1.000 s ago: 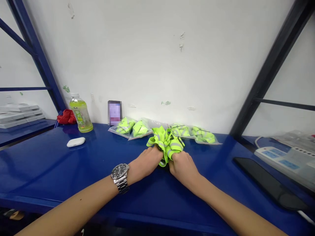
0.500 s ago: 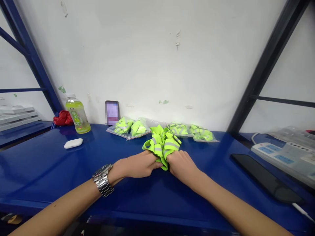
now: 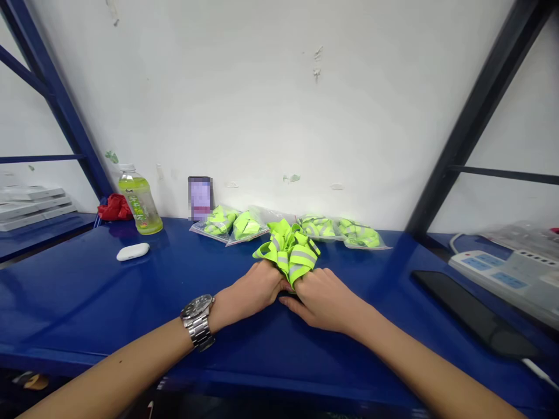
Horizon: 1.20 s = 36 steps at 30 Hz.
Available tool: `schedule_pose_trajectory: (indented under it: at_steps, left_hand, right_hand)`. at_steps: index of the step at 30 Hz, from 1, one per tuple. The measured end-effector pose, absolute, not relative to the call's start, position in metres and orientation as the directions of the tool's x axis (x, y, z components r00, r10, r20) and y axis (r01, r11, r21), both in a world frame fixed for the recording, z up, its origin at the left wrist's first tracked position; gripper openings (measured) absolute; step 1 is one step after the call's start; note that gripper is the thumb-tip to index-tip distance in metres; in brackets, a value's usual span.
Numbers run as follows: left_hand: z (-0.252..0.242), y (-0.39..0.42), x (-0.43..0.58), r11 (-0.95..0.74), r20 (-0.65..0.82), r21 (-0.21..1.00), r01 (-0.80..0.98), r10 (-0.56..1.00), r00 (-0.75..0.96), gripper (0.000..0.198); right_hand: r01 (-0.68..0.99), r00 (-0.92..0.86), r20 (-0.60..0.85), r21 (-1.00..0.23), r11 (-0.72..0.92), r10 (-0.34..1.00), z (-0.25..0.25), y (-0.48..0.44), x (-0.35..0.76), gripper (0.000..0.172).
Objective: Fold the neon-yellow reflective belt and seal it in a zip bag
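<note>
A bundle of neon-yellow reflective straps [image 3: 288,247] with silver-grey stripes is gathered in loops above the blue table [image 3: 187,279]. My left hand [image 3: 257,286], with a metal watch on its wrist, is closed on the bundle's lower left side. On the lower right, my right hand [image 3: 322,295] grips the same bundle, its thumb pointing toward the left hand. Both hands almost meet at the near end of the straps, where the fingertips are hidden. Behind the bundle lie clear bags of similar straps, one pair on the left [image 3: 248,226] and another on the right [image 3: 360,233].
At the back left stand a bottle of yellow-green drink [image 3: 140,201] and an upright phone [image 3: 200,198]. A white earbud case [image 3: 133,251] lies nearer. To the right are a dark phone [image 3: 474,314] on a cable and a power strip [image 3: 510,273]. Shelf posts flank the table.
My left hand has moved right and slightly up, closer to my right hand. The lower tip of the straps has been gathered up, and my right thumb now shows.
</note>
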<state>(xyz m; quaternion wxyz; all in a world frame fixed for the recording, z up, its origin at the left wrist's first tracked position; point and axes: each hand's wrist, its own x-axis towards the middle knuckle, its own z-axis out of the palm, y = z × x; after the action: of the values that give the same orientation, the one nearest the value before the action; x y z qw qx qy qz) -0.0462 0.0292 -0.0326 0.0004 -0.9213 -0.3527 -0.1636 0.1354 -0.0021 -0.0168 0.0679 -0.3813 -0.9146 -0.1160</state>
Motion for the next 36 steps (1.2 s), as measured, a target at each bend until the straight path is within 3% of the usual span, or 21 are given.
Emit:
schedule_pose_trajectory:
  at_steps: [7, 11, 15, 19, 25, 28, 33, 36]
  left_hand:
    - [-0.031, 0.013, -0.054, -0.743, 0.320, 0.168, 0.648, 0.663, 0.677, 0.019]
    - [-0.022, 0.000, -0.068, -0.780, 0.294, 0.120, 0.614, 0.619, 0.729, 0.021]
    - [-0.022, -0.001, -0.075, -0.816, 0.257, -0.035, 0.576, 0.550, 0.795, 0.021]
    - [-0.023, 0.003, -0.072, -0.795, 0.201, -0.280, 0.539, 0.500, 0.842, 0.039]
    - [-0.021, 0.005, -0.069, -0.771, 0.215, -0.438, 0.463, 0.410, 0.886, 0.049]
    - [-0.022, 0.007, -0.068, -0.765, 0.232, -0.433, 0.477, 0.417, 0.879, 0.046]
    - [-0.025, 0.010, -0.068, -0.771, 0.254, -0.309, 0.556, 0.497, 0.830, 0.041]
    - [-0.023, 0.011, -0.068, -0.785, 0.243, -0.223, 0.578, 0.530, 0.813, 0.044]
  right_hand:
    - [0.674, -0.737, 0.144, 0.238, 0.700, 0.661, -0.018, 0.004, 0.136, 0.029]
    - [0.649, -0.759, 0.133, 0.240, 0.722, 0.638, -0.015, 0.005, 0.136, 0.030]
    - [0.662, -0.747, 0.136, 0.228, 0.714, 0.650, -0.012, 0.006, 0.136, 0.035]
    - [0.670, -0.741, 0.113, 0.189, 0.718, 0.662, -0.008, 0.006, 0.137, 0.031]
    - [0.700, -0.712, 0.095, 0.171, 0.693, 0.695, -0.009, 0.004, 0.139, 0.030]
    - [0.715, -0.697, 0.135, 0.057, 0.697, 0.704, -0.013, 0.006, 0.144, 0.025]
    - [0.663, -0.691, 0.190, -0.216, 0.717, 0.697, -0.020, 0.009, 0.159, 0.018]
    - [0.628, -0.704, 0.273, -0.191, 0.754, 0.656, -0.025, 0.009, 0.164, 0.022]
